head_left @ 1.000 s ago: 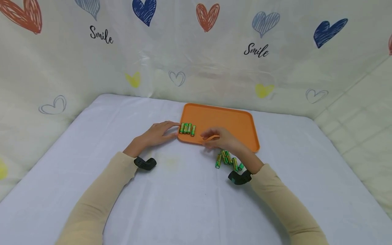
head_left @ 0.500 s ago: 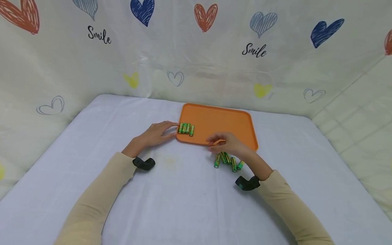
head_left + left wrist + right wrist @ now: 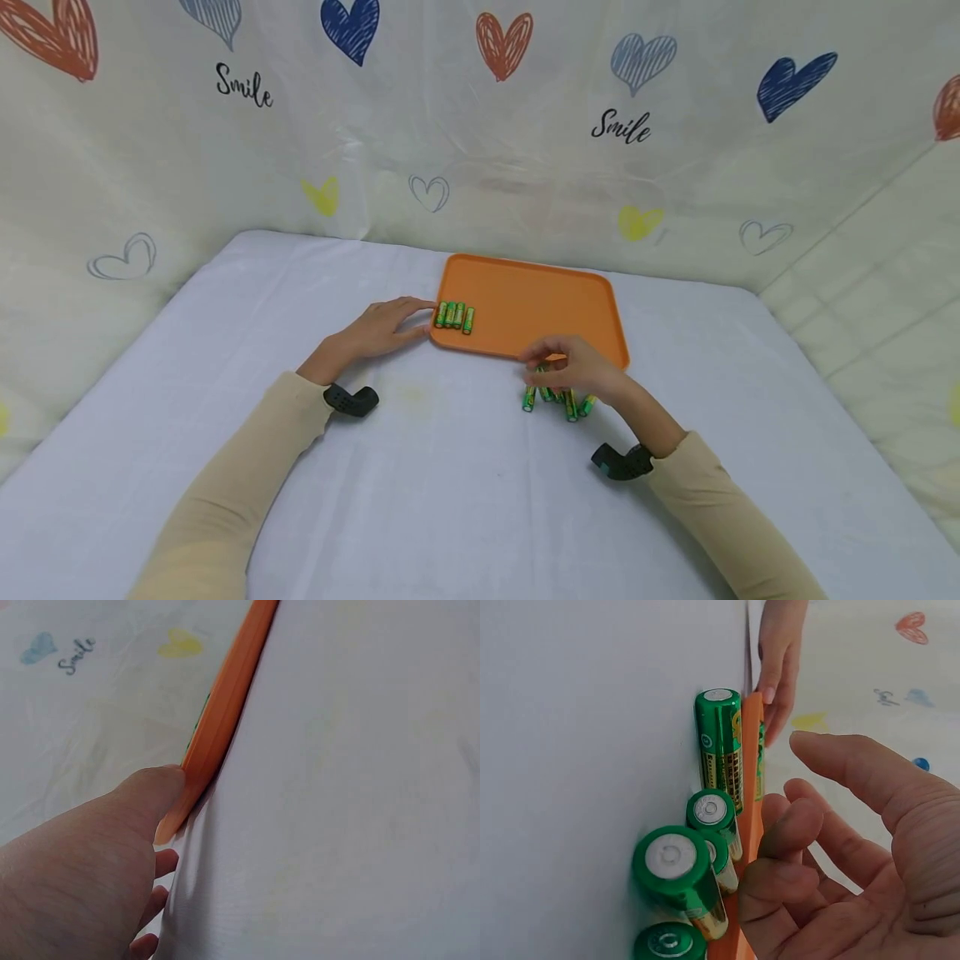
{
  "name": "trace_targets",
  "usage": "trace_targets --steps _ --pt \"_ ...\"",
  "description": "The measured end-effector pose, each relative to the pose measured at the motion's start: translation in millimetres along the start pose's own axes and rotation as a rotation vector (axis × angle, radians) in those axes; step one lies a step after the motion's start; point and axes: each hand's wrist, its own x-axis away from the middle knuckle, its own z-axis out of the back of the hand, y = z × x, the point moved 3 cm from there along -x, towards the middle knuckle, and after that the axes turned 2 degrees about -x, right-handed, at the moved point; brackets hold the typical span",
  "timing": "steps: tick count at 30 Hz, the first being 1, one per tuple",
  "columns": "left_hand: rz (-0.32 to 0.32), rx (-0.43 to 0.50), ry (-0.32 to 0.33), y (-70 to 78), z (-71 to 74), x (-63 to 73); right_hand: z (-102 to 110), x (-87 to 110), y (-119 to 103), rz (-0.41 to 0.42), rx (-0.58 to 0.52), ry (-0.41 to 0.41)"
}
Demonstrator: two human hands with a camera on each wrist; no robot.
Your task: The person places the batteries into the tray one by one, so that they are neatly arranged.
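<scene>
Four-sided and orange, a shallow tray lies toward the back of the table. Several green batteries stand side by side in a row inside its left end. My left hand rests at the tray's left edge, thumb and fingertips touching the rim; the left wrist view shows the thumb against it. Above a loose group of green batteries in front of the tray hovers my right hand, partly covering them. In the right wrist view its thumb and fingers are apart, with nothing held between them.
A white cloth covers the table. Behind it hangs a pale curtain printed with hearts and words. Dark cameras sit on both wrists, such as the right wrist camera.
My right hand has drawn back from over the tray's front edge, toward the right and nearer, to the loose batteries. My left hand and the row of batteries have stayed in place.
</scene>
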Motion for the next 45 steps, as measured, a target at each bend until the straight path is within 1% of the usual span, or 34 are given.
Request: trace_targets --steps 4,6,9,13,21,24,28,31,37,42,45 --pt "-0.001 0.003 -0.003 0.5 0.3 0.3 -1 4.2 1 -0.021 0.040 0.001" --pt "-0.003 0.001 -0.002 0.2 0.1 0.1 -1 6.2 2 -0.012 0.060 -0.005" --pt "-0.007 -0.009 0.002 -0.3 -0.2 -0.1 -1 7.9 3 0.027 0.087 -0.014" --pt "-0.011 -0.006 0.005 0.5 0.2 0.8 -2 9.4 3 0.046 0.105 -0.017" --pt "-0.007 0.001 0.004 0.5 -0.6 0.1 -4 11.2 2 0.020 0.124 -0.021" --pt "-0.004 -0.001 0.003 -0.3 -0.7 -0.5 -5 11.1 3 0.026 0.159 -0.040" --pt "-0.001 -0.001 0.001 -0.2 -0.9 -1.0 -6 11.8 3 0.054 0.204 -0.063" --pt "-0.004 0.006 0.000 0.6 -1.0 -0.4 -7 12.4 4 0.072 0.212 -0.063" --pt "-0.010 0.013 0.005 0.7 -1.4 -0.2 -8 13.0 3 0.078 0.222 -0.053" --pt "-0.012 0.010 0.006 0.2 -1.4 -0.6 -9 13.2 2 0.091 0.275 -0.044" --pt "-0.015 0.014 0.006 0.6 -0.8 -0.3 -9 13.1 2 0.103 0.286 -0.040"
